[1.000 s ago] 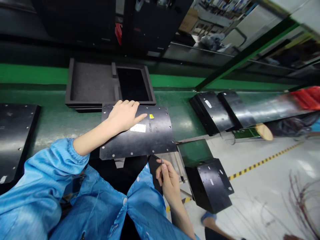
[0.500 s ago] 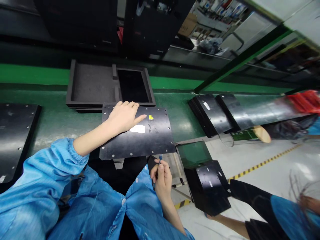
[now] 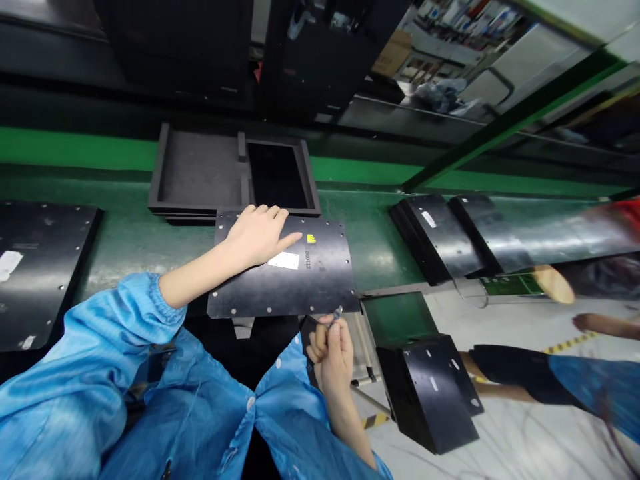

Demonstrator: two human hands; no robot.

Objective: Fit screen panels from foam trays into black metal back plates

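A black panel [image 3: 325, 280] with holes along its edges, a white label and a small yellow sticker lies before me, its near edge reaching out towards my body. My left hand [image 3: 257, 233] rests on its far left part, fingers bent over the far edge and thumb stretched across the top; the fingertips are hidden. Just below the panel's near right edge, my right hand [image 3: 333, 350] is closed in a pinch on a small slim tool [image 3: 338, 312] with a shiny tip. Its kind is too small to tell, and whether the tip touches the edge I cannot tell.
Behind the panel sit stacked grey foam trays [image 3: 200, 167] on the green bench [image 3: 370, 227]. Other black panels lie at the left [image 3: 45, 267] and in stacks at the right [image 3: 440, 233]. A black box-like piece [image 3: 435, 393] stands lower right, near another person [image 3: 590, 380].
The small tool's tip has turned to the right and moved along the near edge with my right hand. My left hand stays on the panel. The view has shifted slightly left.
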